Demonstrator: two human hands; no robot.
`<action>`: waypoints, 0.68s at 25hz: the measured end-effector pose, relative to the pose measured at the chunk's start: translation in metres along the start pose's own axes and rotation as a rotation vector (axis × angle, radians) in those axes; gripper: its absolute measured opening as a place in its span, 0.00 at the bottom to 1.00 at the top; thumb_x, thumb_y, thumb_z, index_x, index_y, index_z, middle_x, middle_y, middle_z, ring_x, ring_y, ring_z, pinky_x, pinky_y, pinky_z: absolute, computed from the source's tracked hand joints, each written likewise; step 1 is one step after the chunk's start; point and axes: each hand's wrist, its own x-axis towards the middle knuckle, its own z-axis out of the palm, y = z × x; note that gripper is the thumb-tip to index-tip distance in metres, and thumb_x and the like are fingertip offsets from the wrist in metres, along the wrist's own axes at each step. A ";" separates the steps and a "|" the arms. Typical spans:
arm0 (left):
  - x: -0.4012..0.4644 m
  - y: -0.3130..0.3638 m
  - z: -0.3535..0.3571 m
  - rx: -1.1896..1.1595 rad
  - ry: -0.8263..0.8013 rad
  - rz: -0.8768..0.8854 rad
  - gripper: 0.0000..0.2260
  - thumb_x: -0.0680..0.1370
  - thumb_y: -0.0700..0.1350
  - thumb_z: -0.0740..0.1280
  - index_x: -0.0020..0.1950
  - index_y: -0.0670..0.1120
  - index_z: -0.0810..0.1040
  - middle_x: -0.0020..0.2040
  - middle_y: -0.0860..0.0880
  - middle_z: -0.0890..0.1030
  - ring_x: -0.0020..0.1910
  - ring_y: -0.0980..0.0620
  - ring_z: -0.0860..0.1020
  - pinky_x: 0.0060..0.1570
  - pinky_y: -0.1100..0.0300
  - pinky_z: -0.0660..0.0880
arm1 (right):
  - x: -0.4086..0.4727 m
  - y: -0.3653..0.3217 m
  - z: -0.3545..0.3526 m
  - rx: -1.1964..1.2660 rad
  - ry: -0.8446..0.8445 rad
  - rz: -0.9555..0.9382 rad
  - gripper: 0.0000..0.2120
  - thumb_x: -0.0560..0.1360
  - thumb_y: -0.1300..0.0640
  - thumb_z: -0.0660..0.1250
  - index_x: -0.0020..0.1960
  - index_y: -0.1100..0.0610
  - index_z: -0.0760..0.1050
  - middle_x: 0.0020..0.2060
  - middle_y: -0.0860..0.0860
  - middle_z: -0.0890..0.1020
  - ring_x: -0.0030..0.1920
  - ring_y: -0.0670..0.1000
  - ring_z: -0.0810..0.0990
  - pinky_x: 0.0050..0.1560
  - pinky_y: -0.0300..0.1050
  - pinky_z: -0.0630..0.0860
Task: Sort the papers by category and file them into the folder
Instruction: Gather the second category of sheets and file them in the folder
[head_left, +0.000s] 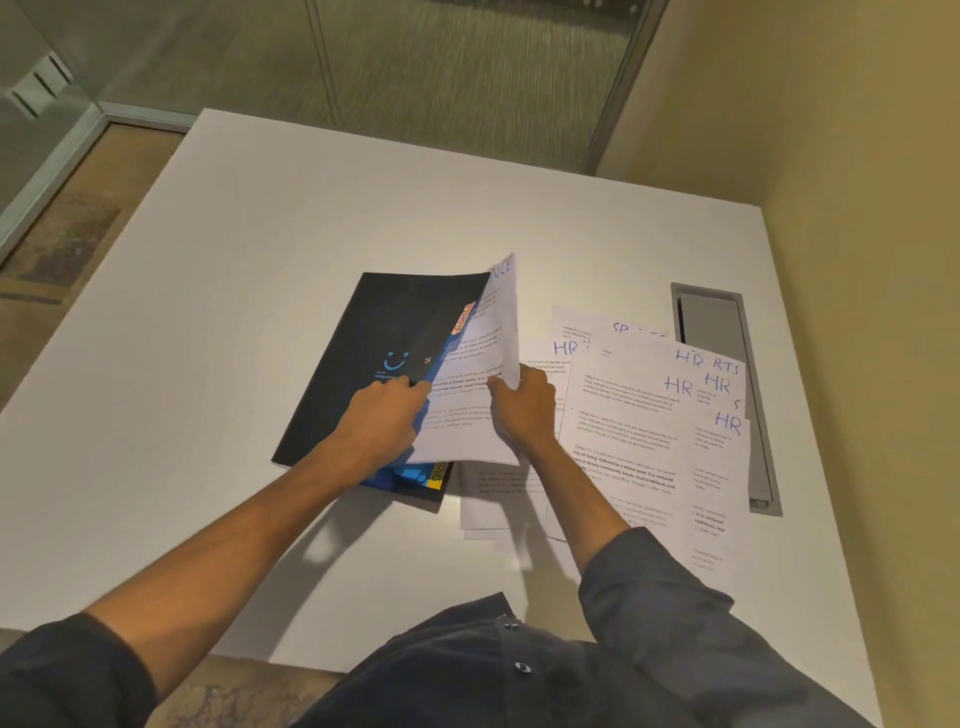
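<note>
White table (208, 322): I see left hand (382, 415) lifting the folder (374, 332) cover, right hand (522, 402) pinching a paper (470, 384).

The person wears a dark grey button-up shirt (519, 670) with small round buttons down the front. Both sleeves are pushed up past the elbows, leaving the forearms bare above the white table (208, 312).

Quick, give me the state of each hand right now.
Left hand: closed, gripping the black folder's cover at its opening edge.
Right hand: closed, pinching the sheaf of papers going into the folder.
</note>
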 end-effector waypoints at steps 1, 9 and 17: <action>0.001 0.000 -0.001 -0.007 0.012 -0.002 0.19 0.76 0.46 0.67 0.65 0.46 0.68 0.59 0.46 0.77 0.52 0.45 0.79 0.46 0.58 0.75 | -0.003 0.002 0.005 -0.005 0.001 -0.008 0.15 0.79 0.55 0.64 0.62 0.61 0.78 0.54 0.56 0.84 0.50 0.57 0.83 0.44 0.46 0.81; 0.008 0.012 -0.006 -0.009 0.064 -0.040 0.23 0.78 0.46 0.66 0.72 0.47 0.65 0.64 0.45 0.76 0.58 0.44 0.78 0.55 0.54 0.76 | -0.014 -0.009 0.052 -0.086 -0.182 -0.046 0.19 0.82 0.55 0.55 0.70 0.57 0.69 0.67 0.55 0.76 0.63 0.58 0.76 0.63 0.54 0.75; 0.007 0.021 -0.002 -0.043 0.108 -0.003 0.24 0.79 0.45 0.64 0.74 0.47 0.62 0.65 0.46 0.75 0.61 0.45 0.77 0.59 0.53 0.75 | 0.006 -0.011 0.053 -0.198 -0.360 0.016 0.04 0.79 0.64 0.59 0.49 0.62 0.72 0.49 0.62 0.79 0.49 0.56 0.76 0.46 0.49 0.73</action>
